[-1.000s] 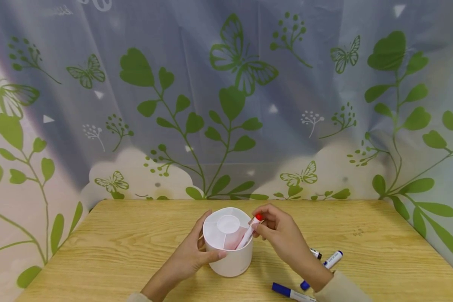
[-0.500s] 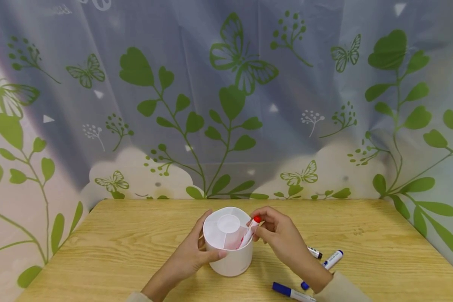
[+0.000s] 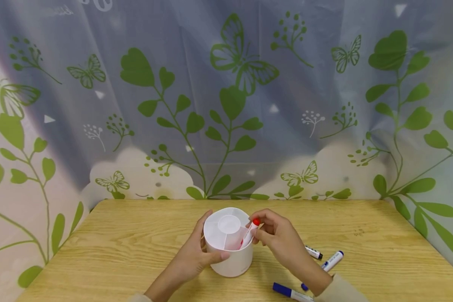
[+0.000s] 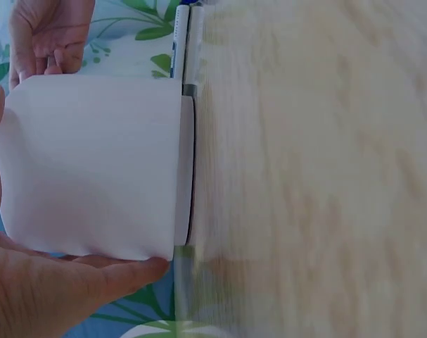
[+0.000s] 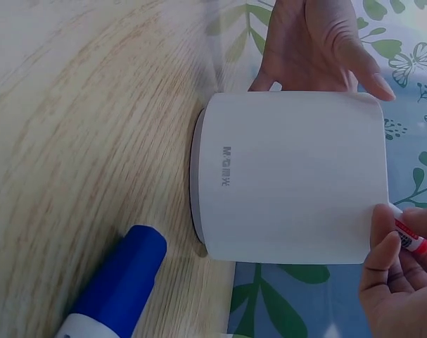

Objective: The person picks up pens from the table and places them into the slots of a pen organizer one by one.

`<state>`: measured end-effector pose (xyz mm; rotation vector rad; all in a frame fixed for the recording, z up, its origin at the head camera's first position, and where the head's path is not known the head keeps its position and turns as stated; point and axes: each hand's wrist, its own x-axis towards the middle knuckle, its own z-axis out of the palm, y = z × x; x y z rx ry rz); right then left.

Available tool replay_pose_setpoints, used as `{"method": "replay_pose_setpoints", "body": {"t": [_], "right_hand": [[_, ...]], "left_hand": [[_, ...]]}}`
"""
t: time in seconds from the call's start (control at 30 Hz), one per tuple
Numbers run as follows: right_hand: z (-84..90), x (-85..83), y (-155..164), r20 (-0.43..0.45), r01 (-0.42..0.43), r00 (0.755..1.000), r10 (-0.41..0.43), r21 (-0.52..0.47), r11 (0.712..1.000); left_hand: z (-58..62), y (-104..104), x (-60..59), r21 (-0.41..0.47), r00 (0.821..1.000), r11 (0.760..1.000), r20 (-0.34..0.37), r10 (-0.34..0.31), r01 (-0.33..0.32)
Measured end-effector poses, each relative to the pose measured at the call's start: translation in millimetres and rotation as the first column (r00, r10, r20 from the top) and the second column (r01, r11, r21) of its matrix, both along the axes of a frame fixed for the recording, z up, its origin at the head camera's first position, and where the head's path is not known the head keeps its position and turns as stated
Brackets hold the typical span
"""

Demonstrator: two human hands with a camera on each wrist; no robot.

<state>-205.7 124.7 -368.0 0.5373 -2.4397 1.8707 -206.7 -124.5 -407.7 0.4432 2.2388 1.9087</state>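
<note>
In the head view a white round pen holder (image 3: 232,266) with a divided top stands on the wooden table. My left hand (image 3: 190,260) grips it from the left, the thumb across its front. In the left wrist view that hand (image 4: 65,289) wraps the holder's plain wall (image 4: 93,162). My right hand (image 3: 283,243) pinches a red-capped whiteboard marker (image 3: 251,233) near its cap. The marker leans with its lower end inside the front right compartment. The right wrist view shows the marker (image 5: 410,236) between fingers at the holder's rim; its lower end is hidden.
To the right, near my right forearm, lie a black-capped marker (image 3: 314,252) and a blue-ended marker (image 3: 332,261), partly covered by the arm. A blue-capped marker (image 3: 283,290) lies at the front. A patterned curtain (image 3: 226,126) hangs behind the table (image 3: 147,235).
The red-capped marker has sunk slightly into the compartment and turned a little, so red print now shows near its lower end. My right hand moved slightly down with it; the left hand stays put.
</note>
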Motion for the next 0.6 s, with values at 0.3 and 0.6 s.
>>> {"method": "replay_pose_setpoints", "body": {"t": [0.3,0.6], "right_hand": [[-1.7,0.4,-1.7,-0.004,0.012,1.000,-0.012,0.001,1.000],[1.7,4.2,2.2,0.001,0.020,1.000,-0.020,0.029,0.999]], "left_hand": [[0.0,6.8,2.4,-0.012,0.999,0.999,-0.003,0.051,-0.051],[2.8,-0.5,0.2,-0.045,1.000,0.999,-0.003,0.021,-0.021]]}}
